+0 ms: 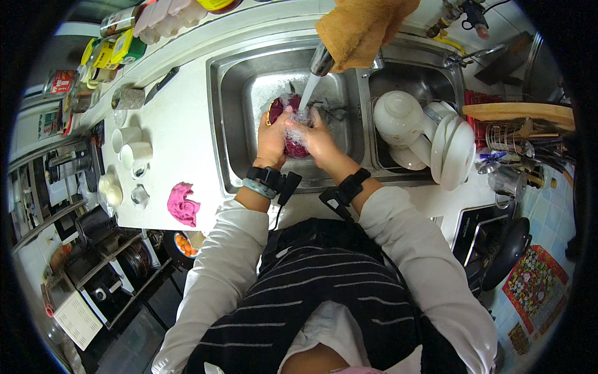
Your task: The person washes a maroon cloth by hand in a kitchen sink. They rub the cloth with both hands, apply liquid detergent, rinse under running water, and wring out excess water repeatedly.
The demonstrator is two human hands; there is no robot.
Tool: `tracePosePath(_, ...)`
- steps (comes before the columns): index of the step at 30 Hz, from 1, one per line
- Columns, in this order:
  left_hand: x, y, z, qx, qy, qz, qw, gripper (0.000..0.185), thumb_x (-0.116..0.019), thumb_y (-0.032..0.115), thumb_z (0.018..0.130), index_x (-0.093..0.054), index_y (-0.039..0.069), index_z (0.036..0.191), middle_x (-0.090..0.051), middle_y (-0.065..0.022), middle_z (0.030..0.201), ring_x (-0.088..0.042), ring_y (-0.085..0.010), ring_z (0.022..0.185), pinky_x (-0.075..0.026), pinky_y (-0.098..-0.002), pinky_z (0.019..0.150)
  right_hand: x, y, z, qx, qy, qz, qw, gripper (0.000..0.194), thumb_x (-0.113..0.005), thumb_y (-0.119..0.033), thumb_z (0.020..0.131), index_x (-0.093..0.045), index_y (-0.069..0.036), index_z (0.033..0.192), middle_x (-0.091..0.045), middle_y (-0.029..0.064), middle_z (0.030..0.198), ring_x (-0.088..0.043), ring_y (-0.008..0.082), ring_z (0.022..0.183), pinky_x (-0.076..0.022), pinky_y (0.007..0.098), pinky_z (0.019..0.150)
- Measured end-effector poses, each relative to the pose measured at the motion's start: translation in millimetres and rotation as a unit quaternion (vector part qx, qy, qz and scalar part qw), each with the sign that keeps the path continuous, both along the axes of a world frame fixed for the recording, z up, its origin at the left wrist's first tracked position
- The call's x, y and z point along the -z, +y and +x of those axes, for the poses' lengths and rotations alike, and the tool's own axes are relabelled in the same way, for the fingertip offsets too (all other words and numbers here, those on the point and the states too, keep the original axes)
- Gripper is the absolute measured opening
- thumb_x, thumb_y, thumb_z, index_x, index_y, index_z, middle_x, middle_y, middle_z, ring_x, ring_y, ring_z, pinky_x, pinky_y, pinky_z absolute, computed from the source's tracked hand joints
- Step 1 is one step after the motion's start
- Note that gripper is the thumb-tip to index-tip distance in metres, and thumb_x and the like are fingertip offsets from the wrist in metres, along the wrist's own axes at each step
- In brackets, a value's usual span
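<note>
Water runs from the faucet (322, 61) into the left basin of a stainless steel sink (238, 154). In the stream my left hand (274, 135) and my right hand (317, 136) are closed around a dark purple-red item (296, 148), perhaps a vegetable; splashing water hides its exact form and parts of my fingers. A similar purple piece with a yellow edge (275, 111) shows beside my left fingertips. An orange-brown cloth (362, 28) hangs over the faucet.
White bowls (397, 114) and plates (455, 152) stand in the right basin. On the counter to the left are a pink cloth (183, 204), white mugs (136, 156) and a black-handled knife (161, 85). A round wooden board (518, 115) is at the right.
</note>
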State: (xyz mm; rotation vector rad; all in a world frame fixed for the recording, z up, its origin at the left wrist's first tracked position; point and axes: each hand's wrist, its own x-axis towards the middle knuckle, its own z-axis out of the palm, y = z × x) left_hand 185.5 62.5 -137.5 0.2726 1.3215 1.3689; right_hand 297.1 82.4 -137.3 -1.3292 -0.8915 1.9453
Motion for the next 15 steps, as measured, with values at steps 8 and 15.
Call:
tracePosePath(8,20,1,7,-0.021,0.005,-0.009,1.000,0.023,-0.059,0.007,0.084,-0.058,0.000,0.106,-0.063,-0.0049,0.086,-0.059,-0.0138,0.073,-0.049,-0.0277,0.064,34,14,1,-0.014,-0.050,0.041,0.998,0.057,-0.063,-0.023,0.085,-0.042,0.009,0.127,-0.057,0.0141,0.112,-0.056,0.0176,0.091,-0.0462,0.0292,0.081)
tracePosePath(15,-1,7,-27,0.210,0.203,-0.004,0.956,0.034,-0.062,0.015,0.081,-0.054,-0.002,0.109,-0.061,-0.0050,0.093,-0.055,-0.0127,0.083,-0.044,-0.0266,0.079,16,47,42,-0.149,0.093,-0.227,0.958,0.057,-0.053,-0.056,0.087,-0.055,-0.010,0.122,-0.060,0.0063,0.118,-0.058,0.0192,0.107,-0.0484,0.0379,0.090)
